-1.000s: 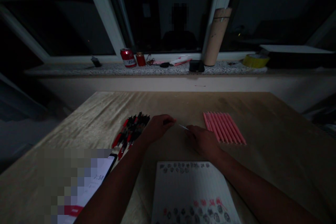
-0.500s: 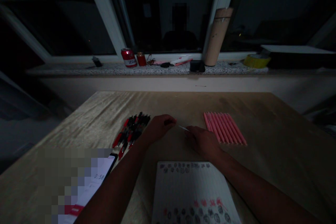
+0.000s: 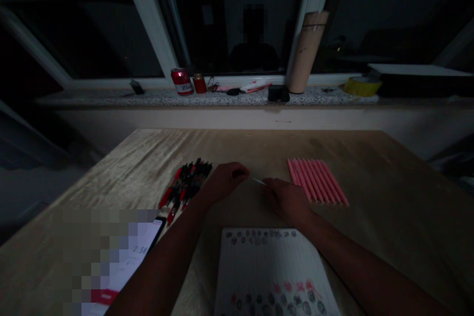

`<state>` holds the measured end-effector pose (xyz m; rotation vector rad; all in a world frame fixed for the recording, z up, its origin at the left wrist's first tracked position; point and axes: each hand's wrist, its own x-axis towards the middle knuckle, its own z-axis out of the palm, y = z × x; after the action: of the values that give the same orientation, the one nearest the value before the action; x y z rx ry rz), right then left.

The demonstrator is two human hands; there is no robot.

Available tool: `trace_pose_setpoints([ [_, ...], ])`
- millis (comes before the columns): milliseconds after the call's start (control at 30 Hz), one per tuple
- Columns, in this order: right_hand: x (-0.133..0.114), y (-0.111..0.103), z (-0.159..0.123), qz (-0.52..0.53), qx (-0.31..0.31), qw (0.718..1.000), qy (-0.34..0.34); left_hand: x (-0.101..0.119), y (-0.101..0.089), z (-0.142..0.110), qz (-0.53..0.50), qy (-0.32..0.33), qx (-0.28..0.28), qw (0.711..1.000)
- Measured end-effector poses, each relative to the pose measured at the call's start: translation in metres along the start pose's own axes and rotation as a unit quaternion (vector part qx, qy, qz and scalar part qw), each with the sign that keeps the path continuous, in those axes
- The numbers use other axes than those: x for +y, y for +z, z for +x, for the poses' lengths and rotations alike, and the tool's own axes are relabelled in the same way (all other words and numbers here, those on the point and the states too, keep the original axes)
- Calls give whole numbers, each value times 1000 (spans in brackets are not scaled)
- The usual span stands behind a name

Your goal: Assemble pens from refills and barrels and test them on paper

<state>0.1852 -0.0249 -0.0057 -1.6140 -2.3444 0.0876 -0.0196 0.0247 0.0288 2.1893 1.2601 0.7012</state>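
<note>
Over the middle of the table, my right hand is closed on a thin pale stick, perhaps a pen refill. The stick's tip points toward my left hand, and a small gap separates them. My left fingers are curled in a pinch; whatever is in them is too small and dark to make out. Left of that hand lies a loose pile of black and red pens. Pink barrels, like pens or pencils, lie in a neat row beyond my right hand. Below both hands is a lined notepad with black and red scribbles.
A lit phone showing a timer lies under my left forearm. Along the windowsill stand a red can, a small red jar, a tall beige cylinder, a small black box and yellow tape.
</note>
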Motion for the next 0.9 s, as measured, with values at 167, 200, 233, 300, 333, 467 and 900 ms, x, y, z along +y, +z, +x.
trace_pose_setpoints([
  [167,1,1,0,0,8,1000,-6,2,0,-1,-6,1,-3,1000],
  [200,1,1,0,-1,8,1000,-5,3,1,-1,-6,2,-5,1000],
  [233,1,1,0,0,7,1000,-6,3,2,-2,-5,4,-7,1000],
  [300,1,2,0,3,5,1000,-9,5,4,-1,-1,4,-12,1000],
  [333,1,2,0,8,5,1000,-12,5,5,-1,0,3,-15,1000],
  [467,1,2,0,24,6,1000,-18,6,10,-1,-9,-2,-23,1000],
  [900,0,1,0,22,8,1000,-4,7,8,-3,-60,-11,-2,998],
])
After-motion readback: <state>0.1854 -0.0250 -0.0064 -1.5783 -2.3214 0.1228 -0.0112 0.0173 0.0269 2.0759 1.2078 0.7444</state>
